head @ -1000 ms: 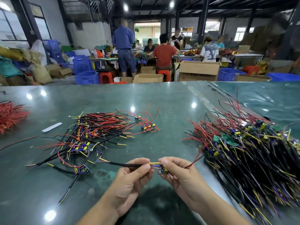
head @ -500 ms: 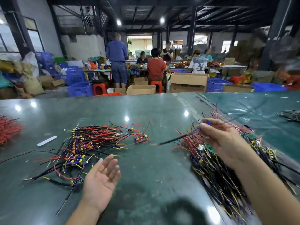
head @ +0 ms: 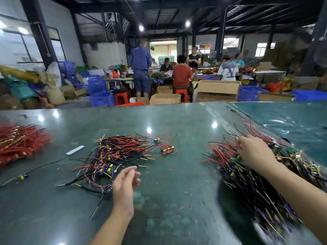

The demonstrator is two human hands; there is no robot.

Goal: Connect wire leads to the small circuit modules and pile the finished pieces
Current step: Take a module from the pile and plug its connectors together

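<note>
We are seeing our left hand [head: 123, 184] hovering just above the green surface [head: 177, 174], fingers [head: 131, 171] loosely open and holding nothing. It is just beside the near-right edge of the middle pile [head: 113, 156], a tangle of red, black and yellow wires w/ small modules. Our right hand [head: 254, 152] is reaching into the far end of the big right pile [head: 261, 183] of wired modules; its fingers are bent down among the wires, but we cannot tell if they are gripping one or not. At far left a bundle of red wires [head: 19, 142] is lying, and a white strip [head: 75, 150] between it and the middle pile. One single wired module [head: 23, 176] is lying at near left, apart from the piles.
</note>
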